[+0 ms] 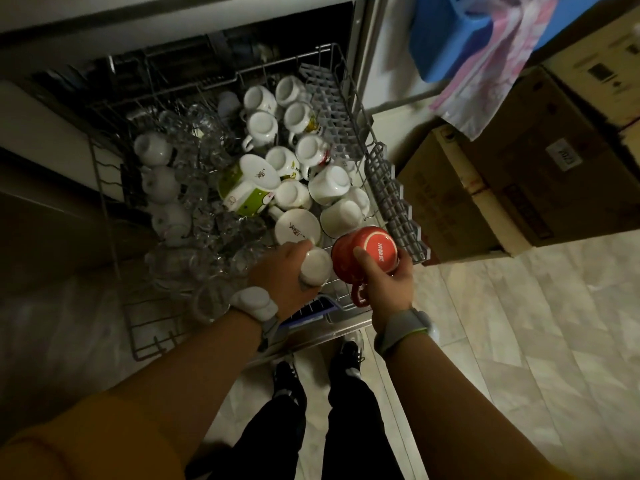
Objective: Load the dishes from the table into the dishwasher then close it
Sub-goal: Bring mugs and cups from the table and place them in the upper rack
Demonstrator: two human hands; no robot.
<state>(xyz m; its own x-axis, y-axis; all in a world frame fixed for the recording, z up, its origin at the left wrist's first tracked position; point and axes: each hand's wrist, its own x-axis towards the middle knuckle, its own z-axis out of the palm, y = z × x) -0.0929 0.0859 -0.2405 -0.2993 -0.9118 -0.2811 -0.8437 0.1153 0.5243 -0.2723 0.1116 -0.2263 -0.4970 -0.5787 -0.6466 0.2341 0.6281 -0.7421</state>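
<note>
Mugs fill both hands over the pulled-out rack [349, 98]. The right hand [388, 282] wraps a glossy red mug [367, 251], base up so it can drain, handle hanging toward the person. Just left of it, the left hand [280, 271] curls round a smooth white mug [317, 268], also inverted. Beyond both grips stand rows of upturned white mugs [263, 128]; further left, clear glasses [207, 216] crowd the wire tines.

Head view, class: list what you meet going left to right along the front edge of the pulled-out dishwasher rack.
Clear glasses → left hand gripping a white cup → red mug, upside down, held by the right hand → grey side rack.
</note>
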